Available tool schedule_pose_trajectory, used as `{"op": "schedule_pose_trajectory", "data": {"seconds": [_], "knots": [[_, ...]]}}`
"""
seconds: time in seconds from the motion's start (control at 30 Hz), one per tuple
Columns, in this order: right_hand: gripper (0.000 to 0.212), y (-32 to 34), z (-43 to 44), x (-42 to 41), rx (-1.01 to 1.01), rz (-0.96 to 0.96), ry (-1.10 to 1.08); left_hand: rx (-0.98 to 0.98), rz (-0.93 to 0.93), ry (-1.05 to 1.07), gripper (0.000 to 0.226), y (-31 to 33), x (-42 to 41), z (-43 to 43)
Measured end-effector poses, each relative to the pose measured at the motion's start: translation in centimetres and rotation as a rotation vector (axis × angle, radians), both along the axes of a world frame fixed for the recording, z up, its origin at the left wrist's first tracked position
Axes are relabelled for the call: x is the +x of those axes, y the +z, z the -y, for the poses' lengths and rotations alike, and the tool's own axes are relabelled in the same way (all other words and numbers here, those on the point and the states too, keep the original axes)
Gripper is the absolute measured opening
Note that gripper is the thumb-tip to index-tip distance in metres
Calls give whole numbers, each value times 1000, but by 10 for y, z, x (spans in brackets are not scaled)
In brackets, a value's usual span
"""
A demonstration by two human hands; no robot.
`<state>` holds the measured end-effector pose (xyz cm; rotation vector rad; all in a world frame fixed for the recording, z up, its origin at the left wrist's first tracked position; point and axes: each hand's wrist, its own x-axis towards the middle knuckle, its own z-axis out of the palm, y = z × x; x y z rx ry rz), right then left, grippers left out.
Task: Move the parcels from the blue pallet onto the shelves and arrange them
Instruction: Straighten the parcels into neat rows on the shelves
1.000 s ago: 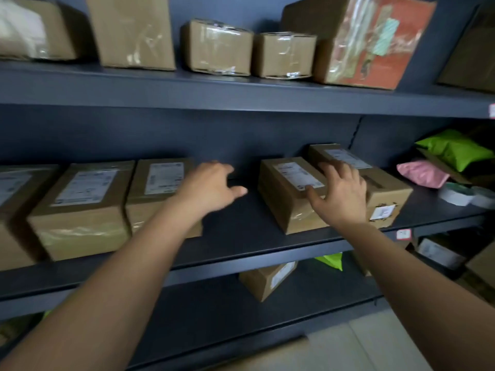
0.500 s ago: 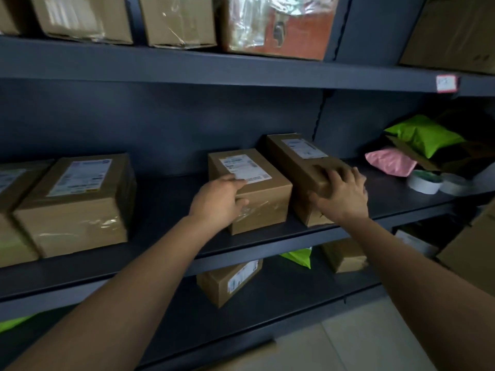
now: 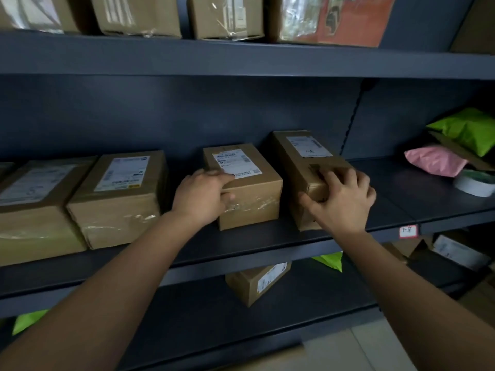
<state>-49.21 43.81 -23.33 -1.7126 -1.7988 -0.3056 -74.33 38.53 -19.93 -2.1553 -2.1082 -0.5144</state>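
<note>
Here on the middle shelf (image 3: 388,188): two brown cardboard boxes sat side by side, close but not touching.
Small box (image 3: 254,199): it stood on the left of the pair, with a white label on top and shiny tape on its front.
Long box (image 3: 302,156): it lay on the right, pointing at the back wall, with a white label on its far end.
Left hand (image 3: 203,196): it held the small box at its near left corner. The fingers curled over the top edge and the thumb pressed on the front.
Right hand (image 3: 345,202): it held the near end of the long box. The fingers were spread on top and the thumb pushed on the side facing the small box.
Big box (image 3: 117,199): it sat just left of the left hand, on the same shelf.
Far right of that shelf: a green bag (image 3: 466,129), a pink bag (image 3: 434,159) and a white tape roll (image 3: 474,183) lay well apart from the long box.
Top shelf (image 3: 241,57): it held a row of taped boxes and an orange-red parcel (image 3: 348,20).
Bottom shelf (image 3: 187,311): one brown box (image 3: 257,282) sat there.
</note>
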Motion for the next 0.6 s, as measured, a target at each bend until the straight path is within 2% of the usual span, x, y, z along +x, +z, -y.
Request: {"op": "schedule_pose_trajectory", "data": {"seconds": [0.27,0.6], "knots": [[75,-4,11,-39,102,9,63,-8,-86,35,44,4,-23,5],[73,-10,16,-53,134,14,114,6,-148,58,41,5,-38,19]]}}
